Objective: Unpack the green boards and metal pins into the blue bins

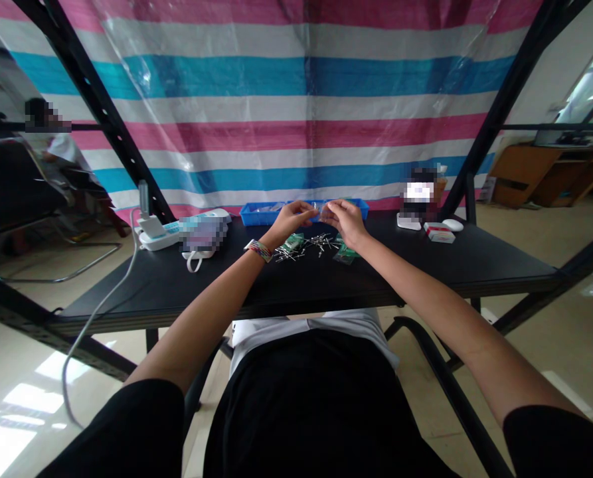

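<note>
My left hand (296,216) and my right hand (344,219) are raised close together over the table, fingertips pinched. Between them is a small clear plastic bag (319,208), its outline faint, with an edge in each hand. Below lie two loose piles of thin silver rivets, a left pile (289,254) and a middle pile (321,244). A green-and-clear packet (294,241) rests by the left pile, and another green packet (346,252) is under my right hand. Behind my hands stands a long blue tray (261,217) holding clear packets, partly hidden.
On the black table (216,285), a power strip (161,239) with a cable and a blurred pouch-like item (204,236) sit left. A lit device on a stand (408,222), a small red-and-white box (439,232) and a white mouse (453,225) sit right. A striped sheet (306,106) hangs behind.
</note>
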`<state>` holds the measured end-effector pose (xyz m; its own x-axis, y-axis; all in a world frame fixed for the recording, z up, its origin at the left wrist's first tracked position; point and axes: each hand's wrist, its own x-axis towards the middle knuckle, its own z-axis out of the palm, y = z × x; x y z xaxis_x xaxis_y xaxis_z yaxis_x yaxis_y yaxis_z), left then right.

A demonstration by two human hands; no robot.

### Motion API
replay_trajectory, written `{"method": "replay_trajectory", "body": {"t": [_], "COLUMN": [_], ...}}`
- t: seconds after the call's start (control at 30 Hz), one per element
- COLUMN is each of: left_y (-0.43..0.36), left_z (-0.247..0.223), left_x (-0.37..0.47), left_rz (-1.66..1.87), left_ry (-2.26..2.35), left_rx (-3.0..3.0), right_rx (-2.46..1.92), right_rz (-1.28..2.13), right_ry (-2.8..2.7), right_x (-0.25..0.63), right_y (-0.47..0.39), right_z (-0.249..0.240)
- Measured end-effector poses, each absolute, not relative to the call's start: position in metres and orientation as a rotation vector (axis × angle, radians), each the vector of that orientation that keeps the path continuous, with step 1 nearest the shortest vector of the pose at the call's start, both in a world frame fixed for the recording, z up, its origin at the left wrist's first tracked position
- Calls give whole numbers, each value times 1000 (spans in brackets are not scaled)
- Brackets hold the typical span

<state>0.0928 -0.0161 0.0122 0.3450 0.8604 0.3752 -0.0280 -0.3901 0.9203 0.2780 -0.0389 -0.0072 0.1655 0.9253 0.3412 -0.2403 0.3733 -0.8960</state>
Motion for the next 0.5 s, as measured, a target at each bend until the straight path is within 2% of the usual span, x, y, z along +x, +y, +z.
{"method": "replay_trajectory", "body": {"t": [0.3,0.5], "left_y": [-8,-6], "left_z": [10,6], "left_x": [90,89], "left_rz": [1209,1219], "left_ry": [585,538], "left_rx": [1763,1737], "right_rx": [-741,-772], "right_rz": [1173,1182], "right_ry": [-1082,-1110], "right_x": [272,271], "right_y": [-48,-52], "right_z": [-7,-5]}}
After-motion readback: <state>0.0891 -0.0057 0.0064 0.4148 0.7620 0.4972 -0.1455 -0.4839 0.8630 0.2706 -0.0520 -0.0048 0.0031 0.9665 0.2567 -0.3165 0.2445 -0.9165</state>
